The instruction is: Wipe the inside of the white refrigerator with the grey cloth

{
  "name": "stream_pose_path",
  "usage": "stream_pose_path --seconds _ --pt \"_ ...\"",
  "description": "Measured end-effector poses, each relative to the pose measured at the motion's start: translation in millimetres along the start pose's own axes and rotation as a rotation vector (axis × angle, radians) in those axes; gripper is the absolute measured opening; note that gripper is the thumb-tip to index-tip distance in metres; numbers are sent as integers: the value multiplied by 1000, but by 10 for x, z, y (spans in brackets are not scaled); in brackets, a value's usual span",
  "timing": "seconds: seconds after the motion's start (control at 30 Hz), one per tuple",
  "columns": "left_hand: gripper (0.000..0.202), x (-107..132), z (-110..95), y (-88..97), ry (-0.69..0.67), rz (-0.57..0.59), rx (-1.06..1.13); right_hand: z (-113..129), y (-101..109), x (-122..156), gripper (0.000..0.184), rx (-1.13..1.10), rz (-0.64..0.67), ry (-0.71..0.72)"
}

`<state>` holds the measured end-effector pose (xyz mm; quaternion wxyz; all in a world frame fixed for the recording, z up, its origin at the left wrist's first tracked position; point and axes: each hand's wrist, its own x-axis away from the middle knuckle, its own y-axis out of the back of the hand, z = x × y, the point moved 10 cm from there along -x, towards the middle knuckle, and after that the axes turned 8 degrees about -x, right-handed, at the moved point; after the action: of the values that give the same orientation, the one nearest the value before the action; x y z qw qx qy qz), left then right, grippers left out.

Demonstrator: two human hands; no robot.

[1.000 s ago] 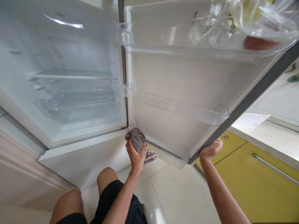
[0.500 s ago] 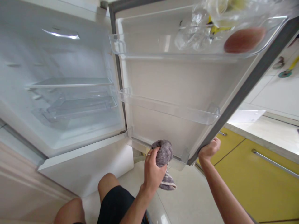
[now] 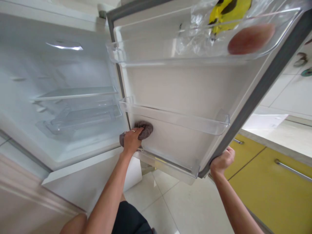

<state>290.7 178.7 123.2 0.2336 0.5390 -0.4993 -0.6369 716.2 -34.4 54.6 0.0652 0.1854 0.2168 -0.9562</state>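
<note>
My left hand [image 3: 131,140] is closed on a grey cloth [image 3: 145,129] and presses it against the white inner panel of the open fridge door [image 3: 185,87], near the hinge side, just under the middle clear door shelf [image 3: 175,117]. My right hand [image 3: 222,160] grips the door's dark outer edge [image 3: 265,85] at its lower corner. The bottom door shelf [image 3: 170,164] lies below the cloth.
The top door shelf [image 3: 146,52] holds clear plastic bags, a yellow pack [image 3: 229,11] and a reddish round item [image 3: 251,38]. The fridge interior [image 3: 65,97] has a glass shelf and a clear drawer. Yellow cabinets [image 3: 268,185] and a pale countertop stand to the right. Tiled floor below.
My left hand has carried the cloth from the door's bottom shelf, right of centre, up and left onto the inner panel by the hinge. The right hand stays on the door edge.
</note>
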Motion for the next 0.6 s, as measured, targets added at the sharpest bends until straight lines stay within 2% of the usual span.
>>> stream_pose_path --seconds 0.1,0.3,0.47,0.6 --pt "52 -19 0 -283 -109 172 -28 9 -11 -3 21 -8 -9 5" --pt "38 79 -439 -736 -316 492 -99 56 -24 16 21 -18 5 36" --pt "46 186 -853 -899 -415 669 -39 12 20 38 18 -23 0 25" --pt "45 355 -1402 -949 -535 767 66 -3 41 49 20 -20 -5 20"
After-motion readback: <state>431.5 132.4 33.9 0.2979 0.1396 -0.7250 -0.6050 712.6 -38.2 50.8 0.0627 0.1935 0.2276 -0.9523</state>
